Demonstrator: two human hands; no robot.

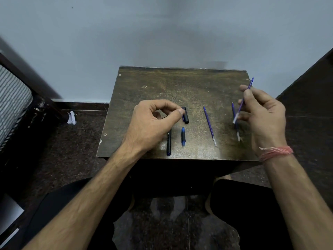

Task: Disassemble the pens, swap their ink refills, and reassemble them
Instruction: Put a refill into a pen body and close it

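Note:
On the small worn wooden table (180, 82) lie a black pen barrel (169, 142), a short blue-and-black tip section (183, 136), a black cap (186, 116) and two blue ink refills (210, 126) (237, 131). My left hand (153, 121) hovers curled over the upper end of the barrel. Its thumb tip sits against the cap, and I cannot see whether it grips anything. My right hand (264, 116) is raised over the table's right side and pinches a third blue refill (249, 86) between thumb and fingers, slanting up and away.
A pale wall stands right behind the table. A chair with a striped mesh back (12, 101) is at the left, dark furniture (315, 87) at the right. A paper scrap (71, 118) lies on the dark floor. My knees sit under the near edge.

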